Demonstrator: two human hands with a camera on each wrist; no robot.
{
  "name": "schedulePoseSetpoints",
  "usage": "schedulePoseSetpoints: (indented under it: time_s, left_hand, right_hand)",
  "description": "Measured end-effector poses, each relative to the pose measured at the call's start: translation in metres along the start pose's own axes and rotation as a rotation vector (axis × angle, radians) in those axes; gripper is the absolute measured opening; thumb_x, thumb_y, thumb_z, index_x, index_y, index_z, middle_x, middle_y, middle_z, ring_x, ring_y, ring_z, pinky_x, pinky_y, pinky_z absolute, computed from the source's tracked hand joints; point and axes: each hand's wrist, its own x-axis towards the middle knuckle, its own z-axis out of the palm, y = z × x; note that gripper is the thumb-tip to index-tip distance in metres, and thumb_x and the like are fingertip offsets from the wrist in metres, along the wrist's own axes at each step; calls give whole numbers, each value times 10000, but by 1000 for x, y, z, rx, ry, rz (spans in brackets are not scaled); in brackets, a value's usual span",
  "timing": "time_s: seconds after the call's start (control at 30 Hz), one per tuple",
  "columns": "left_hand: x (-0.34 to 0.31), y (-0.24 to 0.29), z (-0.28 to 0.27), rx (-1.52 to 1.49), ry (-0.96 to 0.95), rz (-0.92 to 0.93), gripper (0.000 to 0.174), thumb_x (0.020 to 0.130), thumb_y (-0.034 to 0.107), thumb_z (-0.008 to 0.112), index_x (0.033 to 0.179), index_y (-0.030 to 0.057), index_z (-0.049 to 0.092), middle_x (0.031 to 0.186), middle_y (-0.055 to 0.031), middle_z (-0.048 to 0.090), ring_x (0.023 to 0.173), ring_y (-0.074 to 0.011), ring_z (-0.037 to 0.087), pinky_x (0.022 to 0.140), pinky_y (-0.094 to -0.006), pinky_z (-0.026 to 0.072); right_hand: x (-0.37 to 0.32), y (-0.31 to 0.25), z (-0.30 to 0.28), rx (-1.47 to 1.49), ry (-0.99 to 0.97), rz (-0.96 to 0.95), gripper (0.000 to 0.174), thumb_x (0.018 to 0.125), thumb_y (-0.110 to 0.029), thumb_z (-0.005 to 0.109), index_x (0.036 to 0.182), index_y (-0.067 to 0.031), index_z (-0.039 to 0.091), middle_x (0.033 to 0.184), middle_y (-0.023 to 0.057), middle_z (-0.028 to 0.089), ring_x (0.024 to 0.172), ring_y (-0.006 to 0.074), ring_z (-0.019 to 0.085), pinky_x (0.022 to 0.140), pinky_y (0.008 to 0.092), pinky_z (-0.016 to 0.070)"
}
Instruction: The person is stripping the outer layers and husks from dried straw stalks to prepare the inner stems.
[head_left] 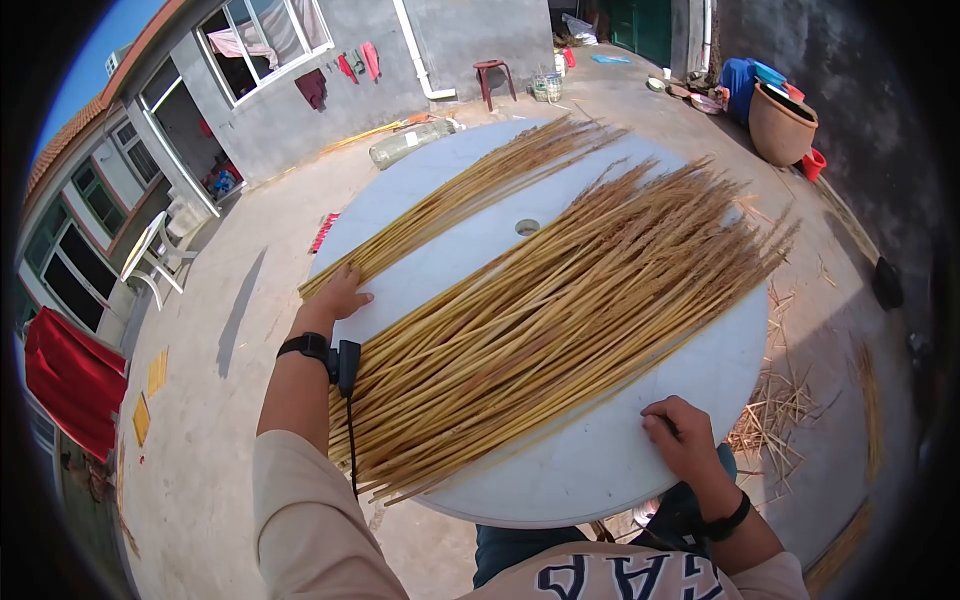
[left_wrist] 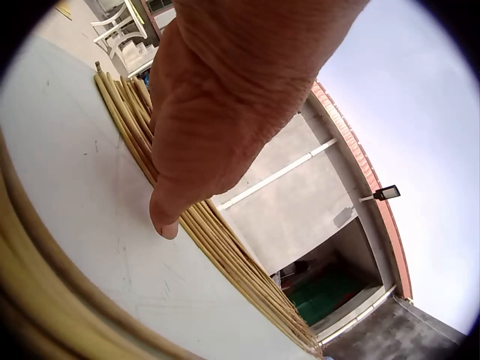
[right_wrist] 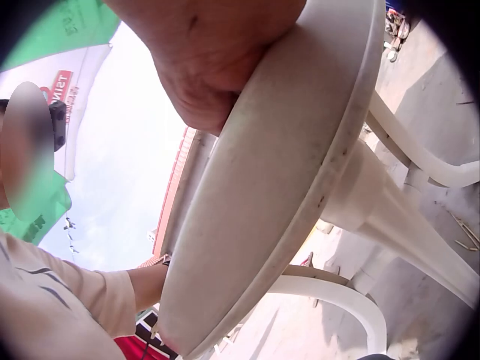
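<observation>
Two spreads of dry straw-coloured stalks with brown feathery heads lie on a round white table [head_left: 570, 470]. At the far left is the narrower bundle [head_left: 440, 212]; the wide bundle [head_left: 540, 320] covers the middle. My left hand [head_left: 338, 292] rests on the cut-end part of the narrower bundle. In the left wrist view its thumb [left_wrist: 166, 217] points down on the near side of these stalks, and its fingers are hidden. At the table's front right edge, my right hand [head_left: 685, 440] rests with loosely bent fingers, apart from the stalks and holding nothing.
A small round hole [head_left: 527, 228] shows in the tabletop between the bundles. Broken stalk bits [head_left: 775, 415] litter the ground at right. A large clay pot [head_left: 782, 125] stands by the right wall, a white plastic chair [head_left: 155, 250] at left and a red stool [head_left: 494, 82] behind.
</observation>
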Motion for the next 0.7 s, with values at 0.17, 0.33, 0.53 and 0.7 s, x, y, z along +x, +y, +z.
schedulePoseSetpoints:
  time_s: [0.17,0.33,0.53,0.7]
  left_hand:
    - [-5,5,12,53,-35,114,678,838,274,549,1370,20,214,1434,-213,157,1328,-330,174,1071,-371,229]
    - [-18,5,13,47,180,252,541,817,189,578,1286,24,365,1360,-203,314,1242,-340,337,997,-390,338]
    - [-9,4,17,147,376,191,245,749,79,589,989,40,561,941,-138,556,942,-326,544,787,-413,454]
    - [-10,9,16,-47,387,188,297,687,33,593,984,43,575,929,-172,582,911,-343,549,807,-416,444]
  right_hand:
    - [1,-5,0,15,-9,42,73,778,-15,600,852,-10,602,711,87,554,580,164,535,538,250,419]
    - [1,-5,1,8,-10,34,70,780,-8,598,851,-9,601,703,88,548,564,154,522,535,248,415]
    - [1,-9,0,1,-8,31,70,784,2,592,854,-2,597,687,79,533,550,141,517,524,241,408]
    - [1,-10,0,30,-4,38,70,782,8,591,852,-2,595,680,77,528,552,142,519,520,245,406]
